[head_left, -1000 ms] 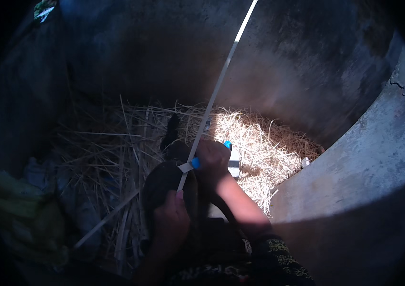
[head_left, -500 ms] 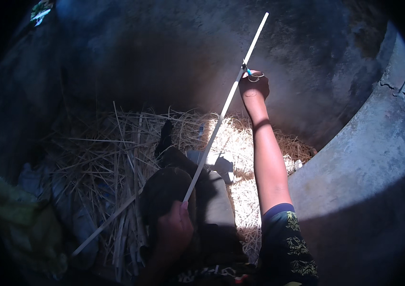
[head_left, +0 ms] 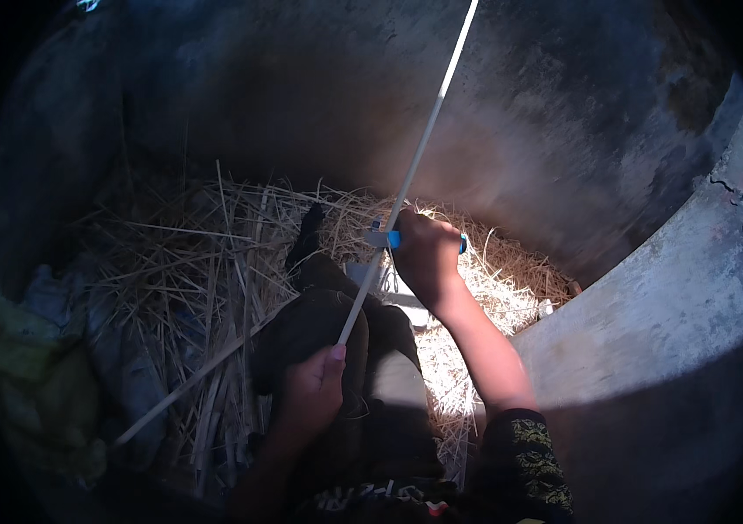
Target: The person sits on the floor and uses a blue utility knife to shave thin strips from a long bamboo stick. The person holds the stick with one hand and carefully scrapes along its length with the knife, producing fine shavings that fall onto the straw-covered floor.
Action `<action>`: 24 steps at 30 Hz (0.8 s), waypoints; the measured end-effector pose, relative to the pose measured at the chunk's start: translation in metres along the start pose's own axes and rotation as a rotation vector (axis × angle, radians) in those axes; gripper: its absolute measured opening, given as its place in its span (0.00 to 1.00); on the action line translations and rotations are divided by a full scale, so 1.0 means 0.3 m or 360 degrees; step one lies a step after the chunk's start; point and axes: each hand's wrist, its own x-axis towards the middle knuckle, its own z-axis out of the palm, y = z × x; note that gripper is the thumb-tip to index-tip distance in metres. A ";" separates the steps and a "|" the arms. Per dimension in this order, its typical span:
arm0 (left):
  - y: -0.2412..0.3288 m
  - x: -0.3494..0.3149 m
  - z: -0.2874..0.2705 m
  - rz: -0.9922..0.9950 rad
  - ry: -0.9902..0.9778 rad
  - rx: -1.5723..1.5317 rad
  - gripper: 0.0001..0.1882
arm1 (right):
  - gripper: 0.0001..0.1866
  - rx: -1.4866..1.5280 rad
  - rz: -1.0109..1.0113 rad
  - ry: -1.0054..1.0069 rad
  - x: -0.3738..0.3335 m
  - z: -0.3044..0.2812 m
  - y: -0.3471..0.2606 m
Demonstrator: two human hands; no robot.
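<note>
While the pale strip is in one long piece with a blue-handled blade set across it, I'd call the work partway: bare strip shows both sides of the blade, its far end leaves frame at the top, can't tell which stretches are finished. Room, big to small: dark grey wall at the back, curved concrete-looking face on the right, crack near its upper end. Ground is a straw bed, direct sun on its right part, shade on the left. Worker's dark trousers run over its near edge. Yellow-green sack, or cloth, at its left edge. Second strip lies slanted toward its near left corner; worked or raw, can't tell. Main strip is held up over the near middle of the bed, tilted, leaning right as it goes away. Left hand: fingers curled tight on its near end, thumb along it. Right hand: fist closed round the blade's handle, farther up the strip. Metal part shows left of the strip; exact contact too small to judge.
</note>
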 end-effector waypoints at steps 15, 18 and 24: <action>0.029 -0.011 0.016 0.0099 0.0056 0.0233 0.23 | 0.13 -0.0239 0.0744 0.0194 0.580 0.051 0.446; -0.011 -0.016 0.020 0.0138 0.0016 0.0308 0.22 | 0.17 -0.0271 0.1018 0.0128 0.595 0.076 0.567; 0.054 -0.063 0.006 0.0250 0.0046 0.0575 0.17 | 0.14 -0.0385 0.1198 0.0190 0.607 -0.234 0.748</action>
